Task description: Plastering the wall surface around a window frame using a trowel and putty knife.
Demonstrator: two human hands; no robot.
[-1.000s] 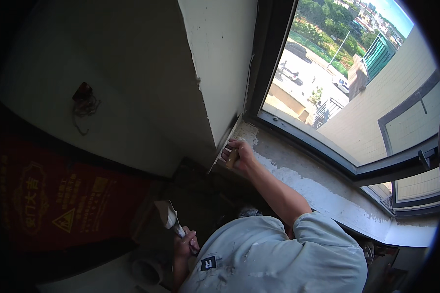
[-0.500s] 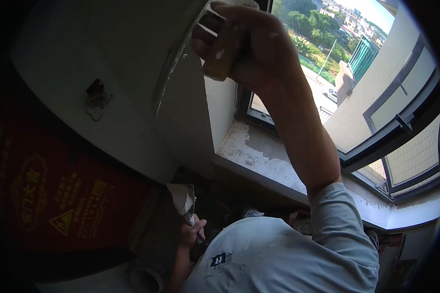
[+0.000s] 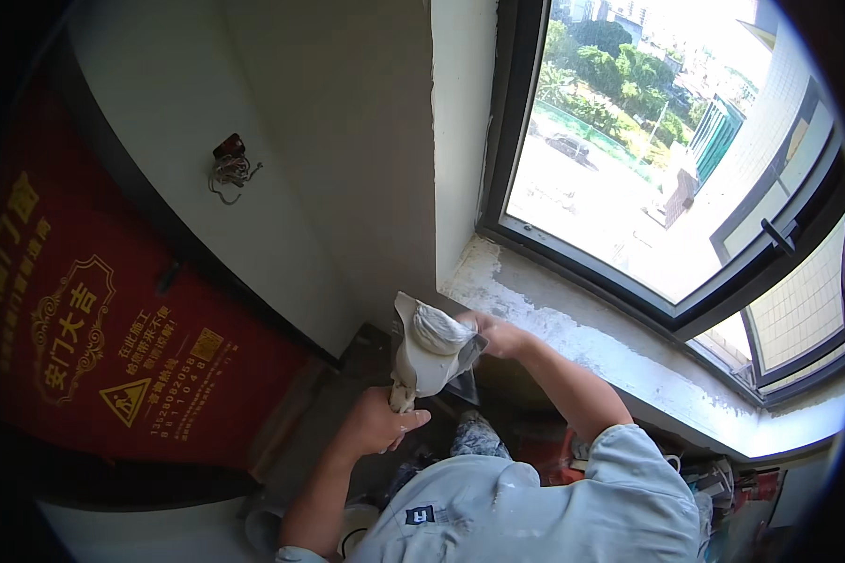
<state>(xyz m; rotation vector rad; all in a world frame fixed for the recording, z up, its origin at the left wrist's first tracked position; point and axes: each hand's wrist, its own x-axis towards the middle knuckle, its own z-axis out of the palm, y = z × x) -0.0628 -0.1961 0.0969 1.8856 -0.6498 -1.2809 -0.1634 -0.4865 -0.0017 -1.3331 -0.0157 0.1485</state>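
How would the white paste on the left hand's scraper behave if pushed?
The white paste would probably smear rather than roll: the mound looks soft and rounded. It seems thick, not runny, since it stands heaped on the scraper with no visible dripping.

To your left: red covering [image 3: 150,314] with yellow print | beyond it: small box [image 3: 229,145] trailing loose wires [image 3: 230,176] | your right: dark-framed window [image 3: 587,275], trees [image 3: 620,70] outside

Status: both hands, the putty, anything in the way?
Left fingers closed on scraper handle. White putty heaped on broad blade. Right fingers beside blade, grip obscured. Loaded blade blocks view behind it.
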